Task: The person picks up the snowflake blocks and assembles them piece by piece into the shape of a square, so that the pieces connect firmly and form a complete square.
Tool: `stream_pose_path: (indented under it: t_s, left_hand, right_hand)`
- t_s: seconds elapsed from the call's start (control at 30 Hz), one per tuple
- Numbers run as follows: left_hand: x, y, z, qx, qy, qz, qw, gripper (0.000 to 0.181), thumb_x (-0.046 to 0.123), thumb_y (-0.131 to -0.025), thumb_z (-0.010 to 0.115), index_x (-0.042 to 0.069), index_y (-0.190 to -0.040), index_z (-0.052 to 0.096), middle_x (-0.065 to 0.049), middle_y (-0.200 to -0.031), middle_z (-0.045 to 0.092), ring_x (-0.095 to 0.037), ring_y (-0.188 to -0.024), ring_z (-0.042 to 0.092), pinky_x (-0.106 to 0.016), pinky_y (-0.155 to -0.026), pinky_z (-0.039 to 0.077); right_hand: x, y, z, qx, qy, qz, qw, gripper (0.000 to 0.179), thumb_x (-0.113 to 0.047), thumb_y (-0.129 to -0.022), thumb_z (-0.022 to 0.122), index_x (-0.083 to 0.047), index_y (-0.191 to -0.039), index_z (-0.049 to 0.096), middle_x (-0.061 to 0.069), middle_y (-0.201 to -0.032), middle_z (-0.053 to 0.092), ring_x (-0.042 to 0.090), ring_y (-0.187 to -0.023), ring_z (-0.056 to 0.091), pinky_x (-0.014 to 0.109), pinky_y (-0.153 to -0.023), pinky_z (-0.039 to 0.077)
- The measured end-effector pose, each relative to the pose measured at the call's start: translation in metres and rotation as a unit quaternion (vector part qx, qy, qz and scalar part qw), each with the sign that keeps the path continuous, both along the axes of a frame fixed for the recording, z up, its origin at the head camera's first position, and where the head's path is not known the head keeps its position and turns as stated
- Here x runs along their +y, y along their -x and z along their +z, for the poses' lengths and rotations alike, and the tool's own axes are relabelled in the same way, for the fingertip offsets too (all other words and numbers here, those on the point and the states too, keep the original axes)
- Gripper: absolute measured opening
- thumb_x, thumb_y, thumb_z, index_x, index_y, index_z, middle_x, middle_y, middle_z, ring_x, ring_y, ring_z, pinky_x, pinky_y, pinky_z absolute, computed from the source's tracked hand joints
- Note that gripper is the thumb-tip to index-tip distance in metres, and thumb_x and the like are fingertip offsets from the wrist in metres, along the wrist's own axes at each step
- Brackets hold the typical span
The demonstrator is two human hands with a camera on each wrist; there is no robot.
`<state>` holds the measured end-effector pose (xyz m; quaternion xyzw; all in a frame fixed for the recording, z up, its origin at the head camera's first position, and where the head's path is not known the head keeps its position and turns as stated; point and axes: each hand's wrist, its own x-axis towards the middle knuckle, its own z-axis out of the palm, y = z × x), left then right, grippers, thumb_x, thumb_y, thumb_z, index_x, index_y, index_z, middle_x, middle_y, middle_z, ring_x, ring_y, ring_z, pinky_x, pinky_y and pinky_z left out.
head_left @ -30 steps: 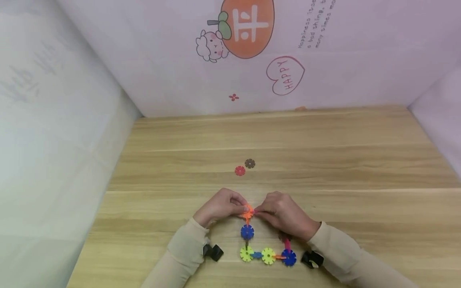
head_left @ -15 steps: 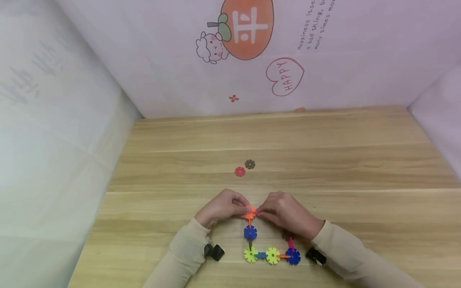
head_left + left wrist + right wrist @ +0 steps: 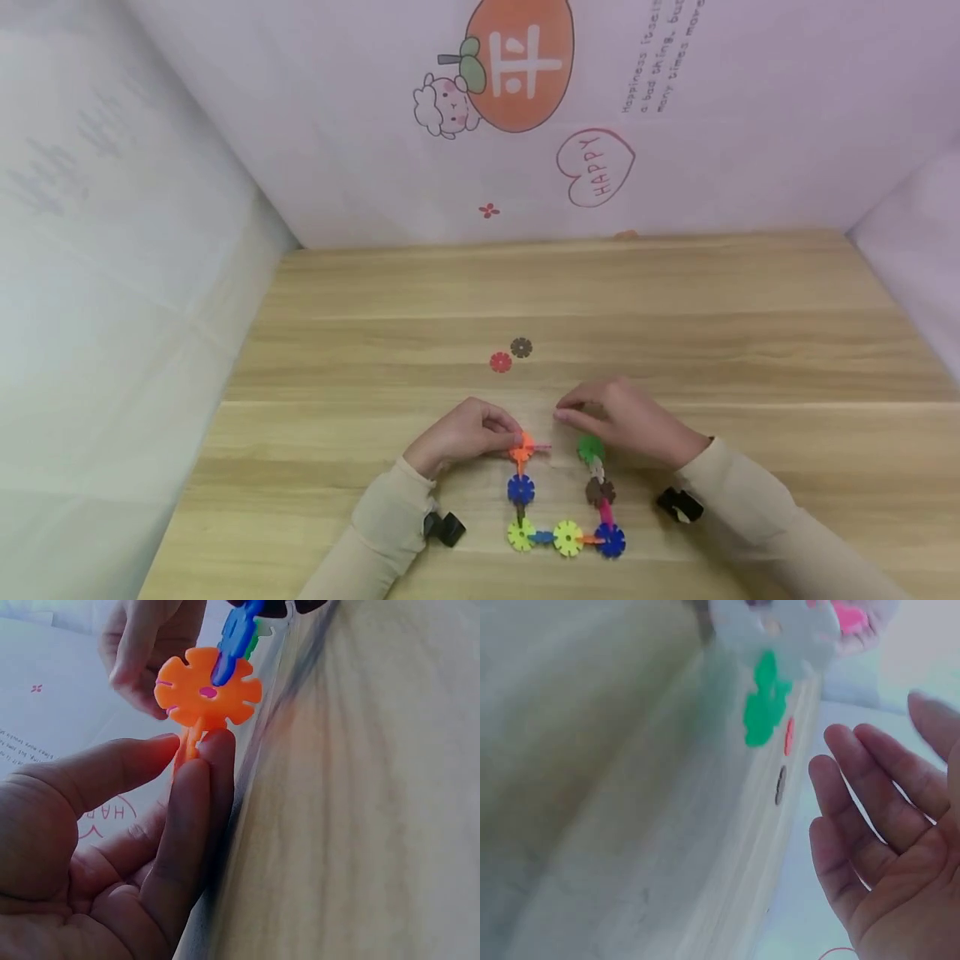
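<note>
My left hand [image 3: 465,432] pinches an orange notched disc [image 3: 523,450] between thumb and fingers, at one end of a U-shaped chain of linked plastic discs. A pink disc [image 3: 543,447], seen edge-on, sticks out to the right of it. In the left wrist view, another orange disc [image 3: 180,694] faces the camera just beyond the fingertips. My right hand [image 3: 633,419] holds nothing, its thumb and fingers apart in the right wrist view. It hovers over the chain's other end, beside a green disc [image 3: 591,448]. Blue [image 3: 521,489], yellow [image 3: 567,538] and brown [image 3: 597,492] discs form the rest.
Farther back on the wooden table [image 3: 360,333] lie a loose red disc [image 3: 500,362] and a loose brown disc [image 3: 521,347]. Black wrist devices [image 3: 450,528] sit at both sleeves. A printed white sheet [image 3: 360,125] rises behind the table.
My right hand has let go of the pink disc and moved right and away, uncovering the chain's green end. My left hand keeps its pinch on the orange disc.
</note>
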<state>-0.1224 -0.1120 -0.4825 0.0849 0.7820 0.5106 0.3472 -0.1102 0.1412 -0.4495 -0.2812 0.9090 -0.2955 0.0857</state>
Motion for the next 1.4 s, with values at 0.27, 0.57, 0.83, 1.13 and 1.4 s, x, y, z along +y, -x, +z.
stream_pose_path:
  t_s: [0.27,0.57,0.83,1.13,1.4]
  left_hand:
    - [-0.003,-0.01,-0.007,-0.019,-0.003,0.01,0.9998,0.007,0.016,-0.085,0.077,0.011,-0.091,0.076,0.0,-0.084,0.074,-0.013,-0.075,0.065,-0.026,-0.07,0.052]
    - [-0.001,-0.021,-0.016,-0.024,-0.012,0.002,0.9996,0.009,0.015,-0.083,0.078,0.012,-0.091,0.076,-0.001,-0.084,0.075,-0.013,-0.075,0.066,-0.026,-0.069,0.051]
    - [0.001,-0.018,-0.017,-0.018,-0.039,-0.008,0.9991,0.012,0.011,-0.085,0.077,0.007,-0.096,0.076,-0.005,-0.085,0.076,-0.011,-0.075,0.068,-0.024,-0.068,0.053]
    - [0.002,-0.009,-0.01,-0.003,-0.016,-0.006,0.9999,0.01,0.012,-0.084,0.077,0.011,-0.093,0.076,-0.001,-0.084,0.075,-0.011,-0.075,0.065,-0.025,-0.068,0.051]
    - [-0.002,0.0,-0.002,-0.01,-0.016,-0.007,0.9998,0.007,0.013,-0.086,0.076,0.011,-0.093,0.075,-0.001,-0.084,0.074,-0.011,-0.075,0.066,-0.025,-0.068,0.052]
  right_hand:
    - [-0.009,0.02,-0.009,0.012,-0.014,-0.039,0.9991,0.018,-0.021,-0.092,0.07,-0.008,-0.104,0.075,0.002,-0.097,0.076,0.013,-0.089,0.072,0.032,-0.081,0.059]
    - [-0.026,0.052,-0.026,-0.005,-0.063,-0.065,0.9959,0.029,-0.02,-0.088,0.073,-0.002,-0.111,0.07,0.011,-0.102,0.074,0.024,-0.093,0.069,0.042,-0.087,0.056]
    - [-0.049,0.078,-0.023,0.004,-0.107,-0.048,0.9931,0.022,-0.022,-0.088,0.075,-0.005,-0.099,0.068,0.006,-0.09,0.064,0.016,-0.078,0.057,0.033,-0.072,0.053]
    - [-0.053,0.096,-0.021,0.0,-0.129,-0.047,0.9905,0.015,-0.017,-0.09,0.074,-0.008,-0.102,0.073,0.007,-0.097,0.062,0.018,-0.085,0.058,0.037,-0.08,0.054]
    - [-0.031,0.091,-0.012,-0.09,-0.038,-0.055,0.9937,0.016,-0.007,-0.088,0.073,-0.006,-0.102,0.064,0.009,-0.1,0.07,0.025,-0.096,0.066,0.043,-0.088,0.054]
